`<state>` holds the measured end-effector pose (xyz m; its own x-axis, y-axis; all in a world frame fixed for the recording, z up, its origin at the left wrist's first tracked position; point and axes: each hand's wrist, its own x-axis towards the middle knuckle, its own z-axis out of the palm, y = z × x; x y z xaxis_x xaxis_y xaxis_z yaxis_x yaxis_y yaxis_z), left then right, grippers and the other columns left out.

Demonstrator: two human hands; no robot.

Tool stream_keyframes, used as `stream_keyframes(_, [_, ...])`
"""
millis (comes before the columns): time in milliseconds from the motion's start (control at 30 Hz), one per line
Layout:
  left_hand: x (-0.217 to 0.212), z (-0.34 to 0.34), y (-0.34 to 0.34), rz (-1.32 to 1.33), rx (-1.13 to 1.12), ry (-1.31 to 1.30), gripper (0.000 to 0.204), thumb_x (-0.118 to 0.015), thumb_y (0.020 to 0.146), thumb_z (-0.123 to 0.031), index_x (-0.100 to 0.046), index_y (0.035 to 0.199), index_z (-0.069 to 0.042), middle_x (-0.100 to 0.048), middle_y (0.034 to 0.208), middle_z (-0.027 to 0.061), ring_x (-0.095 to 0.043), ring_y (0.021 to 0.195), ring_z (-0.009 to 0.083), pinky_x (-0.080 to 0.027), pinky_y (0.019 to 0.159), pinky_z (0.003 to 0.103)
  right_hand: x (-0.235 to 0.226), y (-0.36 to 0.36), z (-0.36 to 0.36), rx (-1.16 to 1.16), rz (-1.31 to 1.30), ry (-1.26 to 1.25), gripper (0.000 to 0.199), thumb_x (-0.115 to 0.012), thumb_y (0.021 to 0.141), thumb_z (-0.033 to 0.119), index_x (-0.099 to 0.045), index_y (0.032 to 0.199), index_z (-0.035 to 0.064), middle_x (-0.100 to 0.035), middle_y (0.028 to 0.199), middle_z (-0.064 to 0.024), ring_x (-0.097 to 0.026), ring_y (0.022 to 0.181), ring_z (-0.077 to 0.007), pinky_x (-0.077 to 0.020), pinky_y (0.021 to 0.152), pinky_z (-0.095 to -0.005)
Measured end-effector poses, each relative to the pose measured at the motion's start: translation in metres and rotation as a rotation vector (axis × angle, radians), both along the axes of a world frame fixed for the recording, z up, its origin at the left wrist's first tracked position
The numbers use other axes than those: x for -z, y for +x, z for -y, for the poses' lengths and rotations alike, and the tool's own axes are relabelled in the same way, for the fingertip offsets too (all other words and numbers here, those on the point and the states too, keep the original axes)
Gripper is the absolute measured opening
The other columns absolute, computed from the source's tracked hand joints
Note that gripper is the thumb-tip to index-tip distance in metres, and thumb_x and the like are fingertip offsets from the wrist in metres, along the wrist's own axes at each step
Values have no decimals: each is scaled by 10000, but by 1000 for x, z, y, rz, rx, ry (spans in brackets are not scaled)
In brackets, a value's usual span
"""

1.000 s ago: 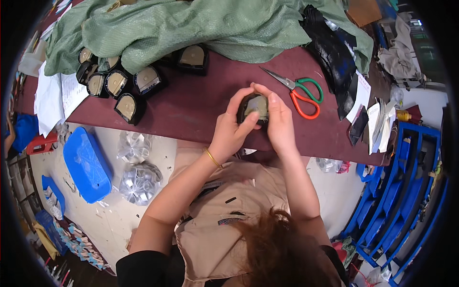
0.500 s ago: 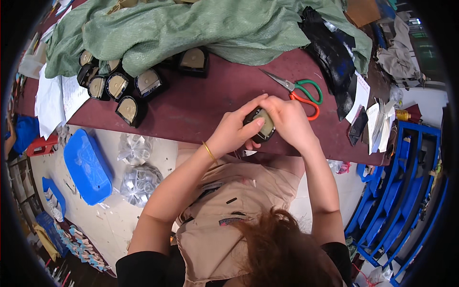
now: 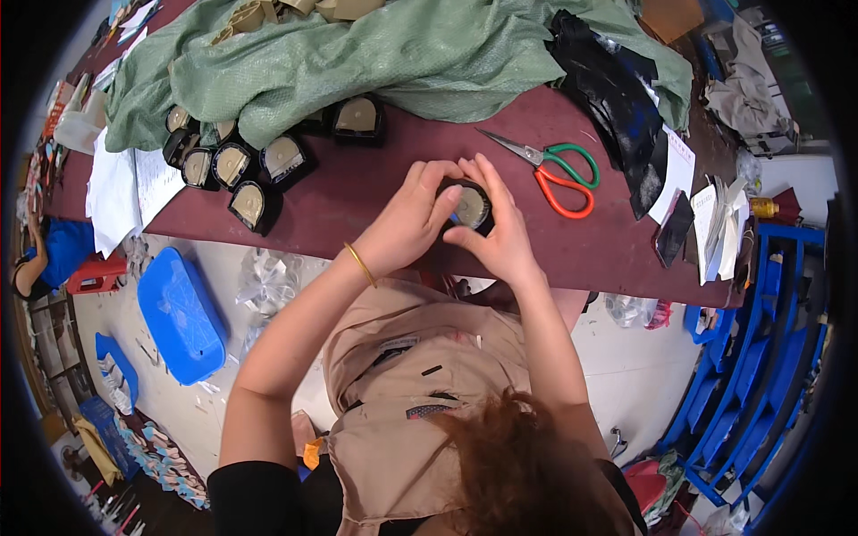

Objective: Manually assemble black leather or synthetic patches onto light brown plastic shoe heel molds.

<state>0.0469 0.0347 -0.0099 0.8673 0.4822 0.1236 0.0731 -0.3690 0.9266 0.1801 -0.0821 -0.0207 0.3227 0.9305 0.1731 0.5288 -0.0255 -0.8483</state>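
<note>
At centre frame, your left hand point(image 3: 407, 223) and right hand point(image 3: 500, 237) closed around the small black piece point(image 3: 468, 205) from opposite sides, equally near, above the maroon table point(image 3: 357, 183).

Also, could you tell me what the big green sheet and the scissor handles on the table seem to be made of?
The green sheet looks like coarse woven sacking, matt and heavily creased, possibly plastic weave. The scissors have glossy green and orange handles, probably moulded plastic, with bare grey metal blades.
</note>
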Motion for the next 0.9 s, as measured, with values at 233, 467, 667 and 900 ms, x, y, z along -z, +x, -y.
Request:
stream_keyframes(233, [-28,-44,3,-181,8,684,114,-612,805,-138,-638,875,-51,-592,928,114,-580,823,344,-473,714,394,7,-8,1,-1,318,-8,913,-788,653,239,-317,1406,30,-429,1408,-146,-361,1350,-286,-186,1127,-471])
stream_keyframes(467, [-58,-67,37,-345,382,426,112,-580,721,-19,-666,791,-3,-644,720,183,-634,689,351,-512,652,371,5,-8,-2,2,289,-39,844,-737,658,172,-340,1389,34,-458,1388,-134,-358,1357,-277,-184,1127,-461])
stream_keyframes(667, [-42,-56,17,-229,208,324,86,-608,696,39,-587,779,37,-629,722,151,-637,641,252,-505,599,322,1,-9,-2,7,303,-36,827,-739,651,181,-364,1376,43,-467,1376,-133,-365,1351,-275,-193,1125,-462])
stream_keyframes(900, [-17,-30,-14,-162,-3,-62,262,-573,739,95,-533,987,21,-587,877,80,-602,848,133,-515,749,285,-1,-9,-1,-4,298,-79,806,-745,672,206,-374,1364,24,-458,1383,-144,-350,1356,-273,-183,1128,-465])
